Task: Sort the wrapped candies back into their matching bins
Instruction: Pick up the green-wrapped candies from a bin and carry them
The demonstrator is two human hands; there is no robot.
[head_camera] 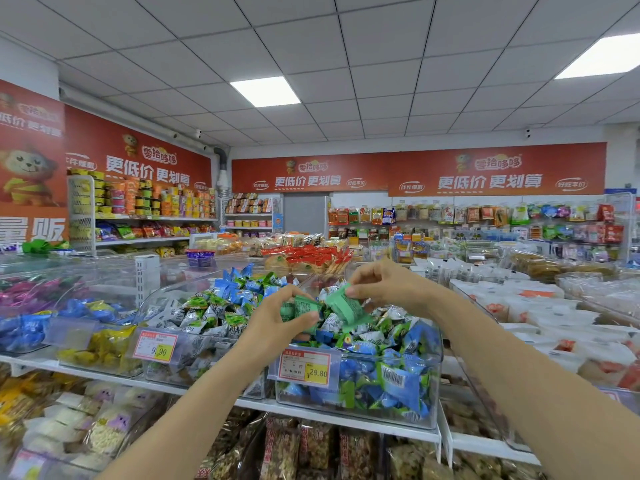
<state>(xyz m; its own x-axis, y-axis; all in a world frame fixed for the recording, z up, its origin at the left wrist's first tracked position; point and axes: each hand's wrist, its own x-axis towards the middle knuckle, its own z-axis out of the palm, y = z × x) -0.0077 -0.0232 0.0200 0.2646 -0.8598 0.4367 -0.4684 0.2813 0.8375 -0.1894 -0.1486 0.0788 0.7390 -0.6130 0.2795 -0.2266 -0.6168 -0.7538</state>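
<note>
A long white shelf (256, 405) runs from near left to right. Four clear plastic bins stand on it side by side. At far left is a bin of blue wrapped candies (20, 336), then a bin of yellow wrapped candies (100, 349). Next comes a bin of white-and-green wrapped candies (194, 358) tagged 9.90. Rightmost is a bin of blue-and-green wrapped candies (381, 386) tagged 29.80.

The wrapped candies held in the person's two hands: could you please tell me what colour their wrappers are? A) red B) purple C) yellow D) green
D: the left hand holds green candies, and the right hand pinches a green packet.
</note>
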